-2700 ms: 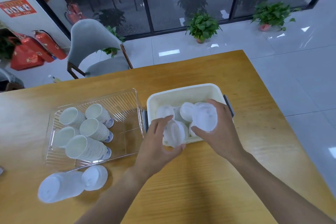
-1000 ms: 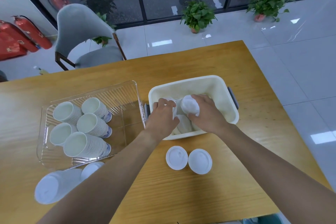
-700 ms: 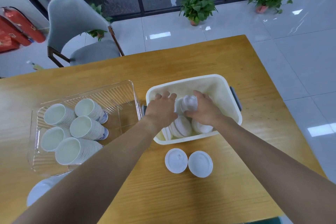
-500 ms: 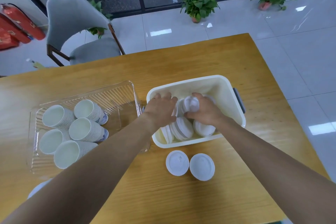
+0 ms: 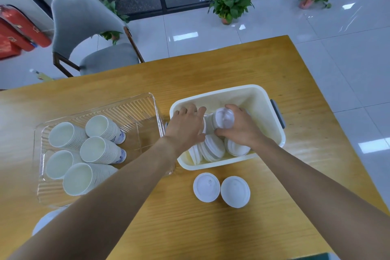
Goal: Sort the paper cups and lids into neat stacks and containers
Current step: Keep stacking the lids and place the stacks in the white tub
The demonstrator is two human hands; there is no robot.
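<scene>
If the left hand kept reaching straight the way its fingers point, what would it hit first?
Probably the far-left inner wall of the white bin. The left hand points away from the person inside that bin; depth is hard to judge.

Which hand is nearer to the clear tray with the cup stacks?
The left hand. It is in the white bin at the side next to the clear tray. The right hand is further from the tray, gripping a lid stack.
</scene>
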